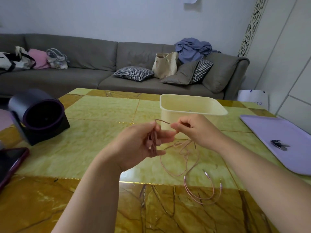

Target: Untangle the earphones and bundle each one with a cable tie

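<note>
Far left, a phone (10, 163) lies at the frame edge, with a black cylinder (38, 113) on its stand above it — both well apart from the work. Centre: the left hand (139, 145) is curled round a folded pink bundle (152, 142) of earphone cord, held above the table (101, 111). A thin dark tie (162, 121) runs from the top of the bundle to the right hand (193, 130), whose thumb and forefinger pinch its end. Judgement: one earphone is folded and its tie is going on, not yet closed. Below right of the hands, loose cords (185, 158) sprawl on the table, plugs toward the bottom, still to be sorted and tied. Room: open tabletop beneath the hands. A tub (193, 105) stands just behind the right hand, and a lilac tray (294, 157) with keys (279, 145) sits at the right edge — a wide sweep could snag cord on either.
</note>
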A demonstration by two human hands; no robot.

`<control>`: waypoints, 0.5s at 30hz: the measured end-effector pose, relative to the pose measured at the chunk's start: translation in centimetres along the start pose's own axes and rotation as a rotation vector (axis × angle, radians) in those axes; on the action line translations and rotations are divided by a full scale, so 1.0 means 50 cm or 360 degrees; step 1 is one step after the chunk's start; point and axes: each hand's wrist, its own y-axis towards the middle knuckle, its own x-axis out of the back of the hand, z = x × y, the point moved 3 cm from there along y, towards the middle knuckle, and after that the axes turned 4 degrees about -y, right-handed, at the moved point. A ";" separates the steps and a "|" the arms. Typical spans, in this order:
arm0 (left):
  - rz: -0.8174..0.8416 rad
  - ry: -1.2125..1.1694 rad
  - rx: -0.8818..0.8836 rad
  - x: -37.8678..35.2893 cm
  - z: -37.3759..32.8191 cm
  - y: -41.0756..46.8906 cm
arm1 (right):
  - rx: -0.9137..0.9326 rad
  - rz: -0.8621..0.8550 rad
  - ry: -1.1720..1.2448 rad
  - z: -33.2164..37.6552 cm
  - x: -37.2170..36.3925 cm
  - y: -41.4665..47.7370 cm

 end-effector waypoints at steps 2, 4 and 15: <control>0.0079 -0.0545 -0.0110 -0.001 -0.010 0.005 | -0.0062 0.0077 0.0099 -0.004 -0.005 -0.005; -0.0003 -0.1036 -0.0250 0.009 -0.016 0.015 | -0.0142 0.0186 0.0178 -0.014 -0.017 -0.013; -0.0911 -0.0518 -0.0610 0.086 0.012 0.059 | -0.0330 0.1012 0.0015 0.024 -0.019 -0.070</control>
